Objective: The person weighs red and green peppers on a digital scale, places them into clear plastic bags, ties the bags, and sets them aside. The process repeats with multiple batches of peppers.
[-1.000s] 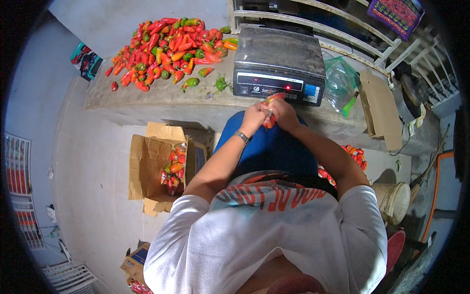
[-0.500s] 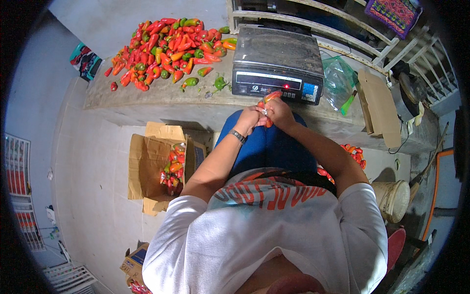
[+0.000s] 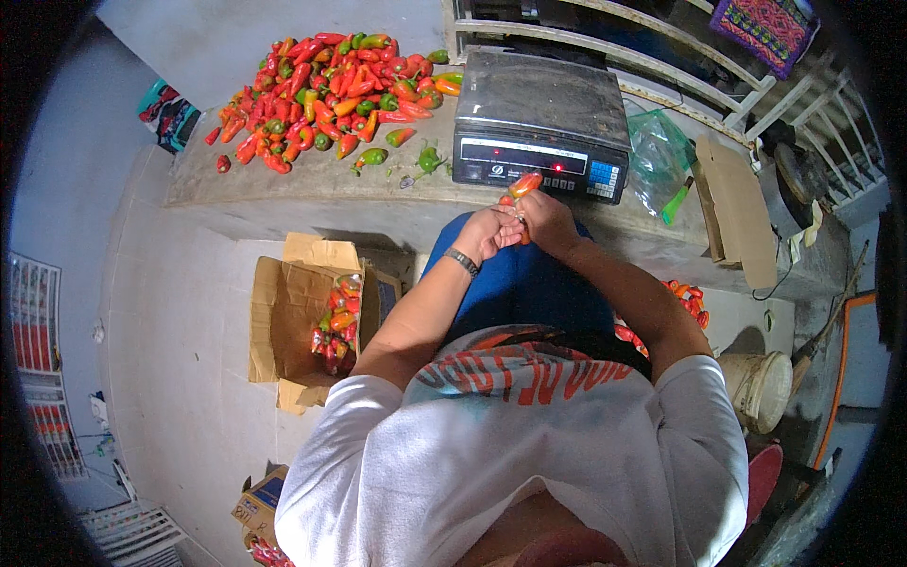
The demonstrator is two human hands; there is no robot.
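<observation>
Over my blue-clad lap, both hands meet just in front of a grey counter scale [image 3: 540, 104]. My right hand [image 3: 552, 225] is closed around red and orange peppers [image 3: 524, 185], whose tips stick out above its fingers. Against it, my left hand [image 3: 491, 232] has its fingers closed at the lower part of the peppers. Something small and shiny shows between the hands, too small to name. To the left of the scale lies a large heap of red, orange and green peppers [image 3: 331, 90] on the concrete counter [image 3: 283, 194].
An open cardboard box [image 3: 274, 321] on the floor at left holds bagged peppers [image 3: 336, 326]. Right of the scale lie clear plastic bags [image 3: 652, 156], a bright green-handled tool [image 3: 676, 201] and a flattened carton [image 3: 732, 203]. A whitish bucket [image 3: 761, 387] lies at right near more peppers [image 3: 690, 300].
The peppers in my right hand have tilted and stand out a little more above the fingers. My left fingers have shifted slightly against them. The whole view has moved a little.
</observation>
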